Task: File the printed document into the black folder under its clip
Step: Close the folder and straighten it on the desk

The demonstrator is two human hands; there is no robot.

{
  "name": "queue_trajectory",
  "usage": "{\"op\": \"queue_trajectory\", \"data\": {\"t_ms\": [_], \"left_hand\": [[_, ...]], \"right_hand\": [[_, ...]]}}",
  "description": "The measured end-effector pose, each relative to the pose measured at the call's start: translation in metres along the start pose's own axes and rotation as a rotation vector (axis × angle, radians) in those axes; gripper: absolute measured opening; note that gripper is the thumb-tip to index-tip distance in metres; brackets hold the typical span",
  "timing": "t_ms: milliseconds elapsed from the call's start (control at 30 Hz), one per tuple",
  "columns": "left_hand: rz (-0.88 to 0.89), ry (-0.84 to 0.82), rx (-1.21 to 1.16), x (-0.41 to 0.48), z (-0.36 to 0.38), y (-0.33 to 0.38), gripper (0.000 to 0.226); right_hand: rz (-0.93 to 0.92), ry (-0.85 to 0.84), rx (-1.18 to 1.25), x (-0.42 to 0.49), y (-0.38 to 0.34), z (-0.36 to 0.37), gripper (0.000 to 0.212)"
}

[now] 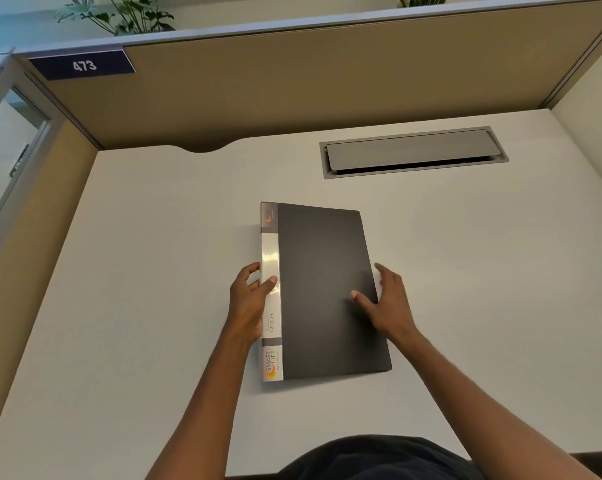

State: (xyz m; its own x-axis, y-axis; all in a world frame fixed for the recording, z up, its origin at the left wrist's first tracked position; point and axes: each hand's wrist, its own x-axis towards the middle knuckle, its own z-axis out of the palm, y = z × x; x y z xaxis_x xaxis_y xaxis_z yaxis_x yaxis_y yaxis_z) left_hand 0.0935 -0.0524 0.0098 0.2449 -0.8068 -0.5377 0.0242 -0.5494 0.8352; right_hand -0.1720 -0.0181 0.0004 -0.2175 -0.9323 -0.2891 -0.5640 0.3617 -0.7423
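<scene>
Your left hand (249, 299) holds the spine of the closed black plastic folder (324, 292): thumb laid over the white label strip (271, 289), fingers curled round the edge beneath. The folder lies flat on the pale matte desk (137, 289), near the middle. Your right hand (386, 299) rests on the cover's opening edge, fingers loosely spread and gripping nothing, thumb flat on the cover.

No printed document shows anywhere; if it sits inside, I cannot tell. The risk, as I judge it: lift the cover without pinning the spine and the smooth folder may slide or swing on this slick top.

The desk is otherwise bare except for a grey metal cable hatch (414, 152) set in the far right. A tan fabric partition (292, 81) walls the back, bearing a navy plate marked 473 (83, 65) at left.
</scene>
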Motion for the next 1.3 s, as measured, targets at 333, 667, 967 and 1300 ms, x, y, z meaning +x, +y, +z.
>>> {"op": "queue_trajectory", "data": {"t_ms": [333, 667, 967, 1300], "left_hand": [[-0.102, -0.032, -0.104, 0.003, -0.008, -0.009, 0.039], [0.104, 0.103, 0.179, 0.021, -0.032, 0.005, 0.044], [0.183, 0.280, 0.375, 0.074, -0.045, 0.056, 0.042], [0.178, 0.279, 0.460, 0.160, -0.035, 0.121, 0.040]], "right_hand": [[0.224, -0.062, 0.324, 0.013, -0.012, -0.007, 0.053], [0.114, 0.049, 0.149, 0.032, -0.052, 0.019, 0.057], [0.050, 0.035, 0.064, 0.078, -0.102, 0.054, 0.058], [0.030, 0.048, -0.019, 0.171, -0.153, 0.068, 0.049]]}}
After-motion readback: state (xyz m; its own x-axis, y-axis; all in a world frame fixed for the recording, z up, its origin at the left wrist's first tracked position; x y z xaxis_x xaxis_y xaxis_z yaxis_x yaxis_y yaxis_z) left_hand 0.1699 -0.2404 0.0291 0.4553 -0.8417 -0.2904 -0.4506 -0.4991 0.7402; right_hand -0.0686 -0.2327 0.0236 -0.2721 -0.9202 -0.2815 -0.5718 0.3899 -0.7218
